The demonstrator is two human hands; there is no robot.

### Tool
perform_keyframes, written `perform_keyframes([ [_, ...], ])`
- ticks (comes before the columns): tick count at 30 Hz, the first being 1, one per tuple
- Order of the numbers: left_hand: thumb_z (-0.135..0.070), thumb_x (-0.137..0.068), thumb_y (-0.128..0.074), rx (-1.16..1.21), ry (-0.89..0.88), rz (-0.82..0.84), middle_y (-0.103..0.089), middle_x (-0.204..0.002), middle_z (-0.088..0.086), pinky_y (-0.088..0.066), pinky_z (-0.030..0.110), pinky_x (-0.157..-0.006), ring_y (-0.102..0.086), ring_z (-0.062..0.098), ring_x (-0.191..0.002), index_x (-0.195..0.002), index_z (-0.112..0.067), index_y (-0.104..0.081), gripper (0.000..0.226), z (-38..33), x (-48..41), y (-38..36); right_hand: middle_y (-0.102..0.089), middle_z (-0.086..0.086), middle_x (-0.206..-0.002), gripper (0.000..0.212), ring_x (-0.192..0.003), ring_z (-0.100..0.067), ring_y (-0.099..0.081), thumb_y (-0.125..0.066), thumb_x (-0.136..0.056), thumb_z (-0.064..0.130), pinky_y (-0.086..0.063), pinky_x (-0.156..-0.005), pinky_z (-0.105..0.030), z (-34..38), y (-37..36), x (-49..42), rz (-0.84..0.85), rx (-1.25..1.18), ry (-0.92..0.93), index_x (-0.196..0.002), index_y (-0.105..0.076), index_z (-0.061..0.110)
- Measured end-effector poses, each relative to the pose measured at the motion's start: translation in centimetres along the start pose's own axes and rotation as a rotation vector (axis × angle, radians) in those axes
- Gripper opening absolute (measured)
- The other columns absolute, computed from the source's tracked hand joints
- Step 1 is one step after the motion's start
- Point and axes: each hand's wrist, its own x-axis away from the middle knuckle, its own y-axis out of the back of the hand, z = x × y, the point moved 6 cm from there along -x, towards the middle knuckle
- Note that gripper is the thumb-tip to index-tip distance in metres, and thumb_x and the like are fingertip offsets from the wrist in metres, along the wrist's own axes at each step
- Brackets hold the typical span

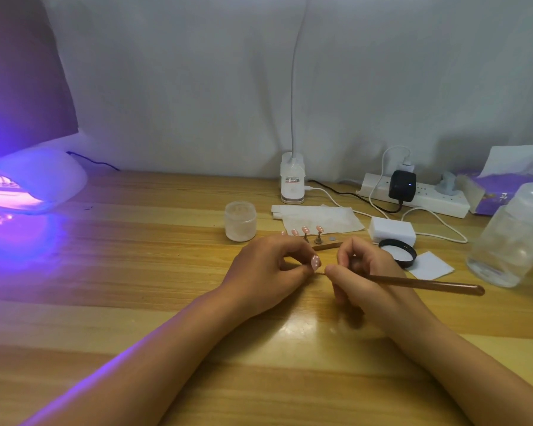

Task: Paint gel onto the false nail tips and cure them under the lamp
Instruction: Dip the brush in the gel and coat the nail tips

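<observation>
At the far left of the wooden table (136,272), the curing lamp (34,179) is lit and throws violet light across the surface in front of it. Toward the centre, a frosted jar (240,221) stands upright, just behind my left hand (268,272). My left hand rests on the table with its fingers curled inward; thumb and forefinger pinch a pink nail tip (315,261) with white dots, its painted face turned up toward me. Behind my knuckles, a row of further pink tips (305,230) stands on small stands on a wooden strip (326,245), in front of a sheet of white paper (320,219). The clip base of a white desk lamp (293,179) sits at the back edge, its neck rising out of view. My right hand (366,272) lies just beside the left, fingers closed round a brown brush (425,284); its working end points left, just below the held tip, and its handle extends to the right. I cannot tell whether the bristles touch the tip. Behind this hand lie a white foam block (393,230), a black lid (397,252) and a white square pad (430,265). Further back lies a power strip (419,195) with a black adapter (402,186) plugged in. At the far right stand a clear bottle (514,238) and, behind it, a purple tissue box (499,186).
</observation>
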Motion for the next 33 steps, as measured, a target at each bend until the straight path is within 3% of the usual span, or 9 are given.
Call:
perform_keyframes([
  [4,-0.023,-0.089,-0.072,0.035,0.002,0.010,-0.073,-0.094,-0.011,-0.037,0.010,-0.060,-0.054,-0.011,-0.064,-0.096,-0.022,-0.075,0.008,0.0,0.0,0.0,-0.068,0.000,-0.061,0.013,-0.047,0.000,-0.056,-0.063,-0.091,0.018,-0.040,-0.043,-0.010,-0.1,0.7,-0.4,-0.070,-0.075,-0.026,-0.088,-0.052,0.012],
  [10,-0.020,-0.087,-0.073,0.038,0.005,0.012,-0.074,-0.093,-0.010,-0.039,0.014,-0.061,-0.056,-0.010,-0.066,-0.096,-0.022,-0.075,0.010,0.1,0.0,0.0,-0.066,-0.001,-0.057,0.016,-0.046,-0.003,-0.058,-0.066,-0.089,0.018,-0.041,-0.042,-0.012,0.3,-0.3,0.0,0.034,-0.016,0.001,-0.083,-0.053,0.011],
  [16,-0.020,-0.086,-0.073,0.029,0.008,0.019,-0.073,-0.092,-0.010,-0.040,0.013,-0.063,-0.058,-0.008,-0.069,-0.095,-0.021,-0.075,0.009,0.1,-0.1,0.0,-0.070,-0.001,-0.063,0.014,-0.049,-0.001,-0.059,-0.065,-0.090,0.018,-0.043,-0.045,-0.010,0.1,0.2,-0.3,-0.003,-0.081,-0.012,-0.089,-0.053,0.011],
  [20,-0.025,-0.087,-0.073,-0.039,-0.009,0.015,-0.072,-0.094,-0.012,-0.038,0.009,-0.062,-0.057,-0.010,-0.072,-0.097,-0.023,-0.074,0.010,-0.1,0.0,-0.1,-0.062,0.000,-0.055,0.016,-0.047,-0.005,-0.055,-0.065,-0.090,0.018,-0.040,-0.043,-0.014,-0.1,-0.3,-0.1,0.075,-0.062,-0.027,-0.083,-0.053,0.011],
  [24,-0.029,-0.088,-0.071,-0.065,-0.010,0.006,-0.072,-0.094,-0.014,-0.039,0.015,-0.062,-0.054,-0.008,-0.071,-0.096,-0.026,-0.074,0.009,-0.2,0.1,-0.1,-0.066,-0.001,-0.060,0.013,-0.048,-0.001,-0.057,-0.065,-0.091,0.016,-0.042,-0.044,-0.012,0.0,0.3,-0.3,0.012,-0.101,-0.038,-0.089,-0.053,0.010],
  [27,-0.032,-0.086,-0.073,-0.077,0.008,-0.004,-0.071,-0.094,-0.016,-0.041,0.019,-0.063,-0.053,-0.009,-0.071,-0.094,-0.030,-0.074,0.009,-0.2,0.2,0.0,-0.057,0.001,-0.052,0.014,-0.043,-0.003,-0.050,-0.064,-0.089,0.011,-0.038,-0.041,-0.014,-0.1,-0.2,-0.2,0.059,-0.039,-0.047,-0.083,-0.053,0.007],
  [30,-0.035,-0.086,-0.073,-0.078,0.029,-0.022,-0.069,-0.092,-0.018,-0.040,0.019,-0.064,-0.052,-0.010,-0.070,-0.092,-0.033,-0.074,0.006,-0.2,0.3,0.1,-0.054,0.001,-0.053,0.012,-0.045,-0.005,-0.047,-0.060,-0.091,0.009,-0.037,-0.041,-0.015,-0.3,0.6,0.1,-0.017,-0.139,-0.068,-0.082,-0.053,0.009],
  [33,-0.038,-0.086,-0.073,-0.103,0.046,-0.031,-0.065,-0.095,-0.016,-0.042,0.019,-0.067,-0.051,-0.008,-0.073,-0.091,-0.036,-0.073,0.005,-0.2,0.3,0.1,-0.062,0.000,-0.059,0.014,-0.048,-0.006,-0.050,-0.061,-0.093,0.019,-0.040,-0.043,-0.017,0.0,1.3,0.3,-0.109,-0.193,-0.062,-0.088,-0.053,0.009],
])
